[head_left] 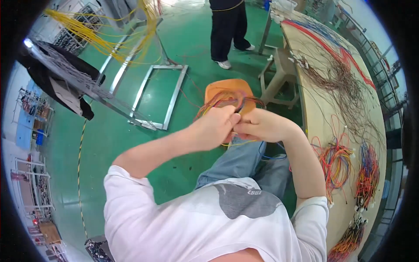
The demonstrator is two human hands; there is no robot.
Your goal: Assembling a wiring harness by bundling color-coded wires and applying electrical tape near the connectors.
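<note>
In front of my body, a coiled bundle of thin coloured wires, red, yellow, dark and blue, is held between my hands. My left hand is closed around its near part. Right beside it, my right hand is also closed on the bundle, with the fingers of both hands meeting. Loops of wire spread beyond the knuckles above an orange stool. A few yellow and blue strands hang below the hands, near my legs. The exact finger grip is partly hidden.
On my right a long table carries loose dark wires, a coiled multicoloured bundle and more bundles. A beige stool stands beside it. To the left are a metal frame and hanging yellow wires. A person stands ahead.
</note>
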